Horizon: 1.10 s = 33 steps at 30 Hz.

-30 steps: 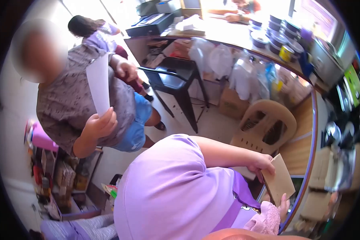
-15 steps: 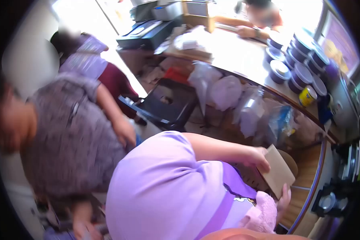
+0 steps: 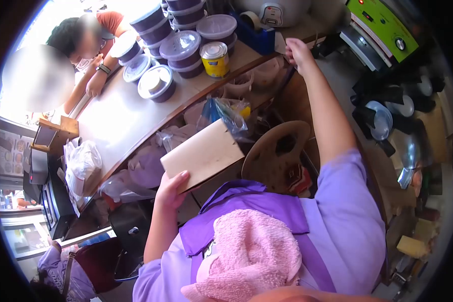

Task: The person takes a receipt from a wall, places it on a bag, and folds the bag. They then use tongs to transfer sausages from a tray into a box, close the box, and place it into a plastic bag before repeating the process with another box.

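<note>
My left hand [image 3: 173, 190] grips a flat brown cardboard box [image 3: 202, 155] by its near left corner, thumb on top. The box is tilted in front of my chest, with small notches along its right edge. My right hand [image 3: 299, 52] reaches far forward, fingers curled together at the end of a blue tape dispenser [image 3: 259, 36]. A pale patch lies between the dispenser and my fingers; whether it is a strip of tape in my pinch I cannot make out. A tape roll [image 3: 250, 20] sits in the dispenser.
Lidded tubs [image 3: 180, 49] stand stacked on the counter [image 3: 101, 113], beside a yellow can [image 3: 215, 60]. Behind the dispenser is a rice cooker [image 3: 273, 15]. A stool [image 3: 267, 146] stands below. A person with a watch [image 3: 103, 68] leans on the counter's far side. A green machine [image 3: 385, 25] is at right.
My view has swung to the right toward the counter. My right hand has left the box and stretched out to the tape dispenser; my left hand still holds the box.
</note>
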{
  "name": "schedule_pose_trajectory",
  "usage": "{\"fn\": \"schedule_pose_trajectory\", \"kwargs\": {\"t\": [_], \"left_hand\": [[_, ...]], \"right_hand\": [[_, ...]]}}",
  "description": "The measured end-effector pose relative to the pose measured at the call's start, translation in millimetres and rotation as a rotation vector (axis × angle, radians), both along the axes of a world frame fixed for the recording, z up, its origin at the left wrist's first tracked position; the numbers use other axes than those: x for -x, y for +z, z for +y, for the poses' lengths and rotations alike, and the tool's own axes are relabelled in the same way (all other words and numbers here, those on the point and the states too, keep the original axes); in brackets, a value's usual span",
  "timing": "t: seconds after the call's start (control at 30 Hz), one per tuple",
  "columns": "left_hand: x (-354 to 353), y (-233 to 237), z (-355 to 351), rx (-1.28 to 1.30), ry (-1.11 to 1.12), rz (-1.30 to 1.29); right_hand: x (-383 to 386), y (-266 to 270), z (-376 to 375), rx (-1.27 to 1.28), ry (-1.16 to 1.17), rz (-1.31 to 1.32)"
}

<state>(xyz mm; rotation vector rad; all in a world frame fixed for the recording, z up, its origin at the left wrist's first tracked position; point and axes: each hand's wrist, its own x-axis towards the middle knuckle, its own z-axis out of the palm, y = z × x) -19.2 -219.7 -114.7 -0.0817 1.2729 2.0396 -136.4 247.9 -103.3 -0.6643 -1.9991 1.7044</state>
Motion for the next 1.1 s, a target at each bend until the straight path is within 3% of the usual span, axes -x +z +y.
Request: {"fn": "schedule_pose_trajectory", "kwargs": {"t": [0.1, 0.17, 0.33, 0.47, 0.7, 0.87, 1.1], "left_hand": [[-1, 9, -11, 0.052, 0.152, 0.002], [1, 13, -19, 0.053, 0.19, 0.016], [13, 21, -30, 0.072, 0.275, 0.056], [32, 16, -48, 0.111, 0.235, 0.071], [62, 27, -62, 0.104, 0.213, 0.039], [76, 25, -64, 0.102, 0.205, 0.052], [84, 20, -66, 0.104, 0.228, 0.063]], "right_hand": [[67, 12, 21, 0.048, -0.031, -0.2], [92, 23, 25, 0.211, 0.08, -0.479], [125, 29, 50, 0.088, 0.274, -0.534], [116, 37, 56, 0.258, 0.204, -0.469], [75, 1, 45, 0.539, 0.154, -0.062], [59, -10, 50, 0.618, 0.268, 0.068], [48, -15, 44, 0.635, 0.256, 0.116]]}}
